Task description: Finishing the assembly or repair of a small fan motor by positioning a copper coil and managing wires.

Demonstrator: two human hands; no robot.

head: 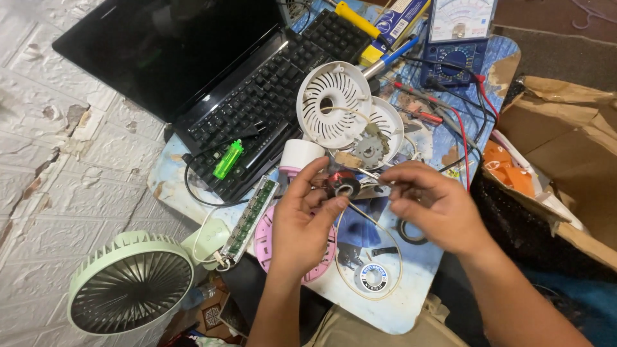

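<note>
My left hand [302,215] pinches a small round motor part with copper windings [341,184] between thumb and fingers, above the blue table [411,283]. My right hand [434,205] is closed beside it, fingertips on a thin metal tool or wire [369,174] that reaches the motor part. Just behind the hands lie two white vented fan covers [334,103], one with a small gear-like piece [371,149] on it. A pink round fan piece [263,241] lies under my left wrist.
An open black laptop [257,96] with a green lighter [229,159] on its keys sits at the left. A blue multimeter [457,38] with red and black leads is at the back. A green fan [132,283], circuit strip [249,215], solder spool [373,276] and cardboard box [565,141] surround the work.
</note>
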